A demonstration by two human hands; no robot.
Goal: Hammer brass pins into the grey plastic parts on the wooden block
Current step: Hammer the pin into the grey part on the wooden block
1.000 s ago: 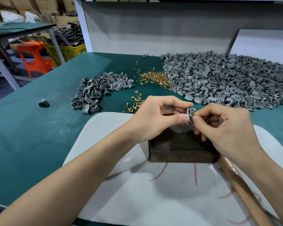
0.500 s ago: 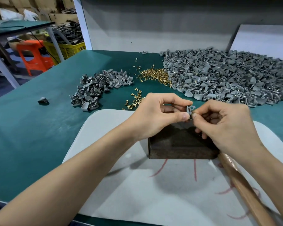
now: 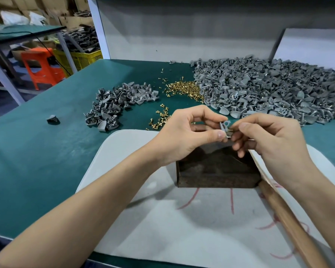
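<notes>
Left hand (image 3: 184, 132) and right hand (image 3: 275, 140) pinch one grey part (image 3: 225, 127); yellow crate (image 3: 85, 59) holds dark parts (image 3: 82, 38).

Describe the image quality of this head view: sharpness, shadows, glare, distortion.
Head view: the left hand, right hand and the grey part they pinch are sharp; the cardboard boxes top left are smeared; soft arm shadows fall on the white board; no harsh glare; the wide lens leans the white post.

LIGHT: bright, even, from above | SHADOW: soft-edged, on the pale grey rounded plastic mat (image 3: 162, 238) | BLUR: stacked brown cardboard boxes (image 3: 66, 4) smeared (upper left corner) | DISTORTION: flat teal-green tabletop (image 3: 37, 161) edges bowed, wide-angle.
</notes>
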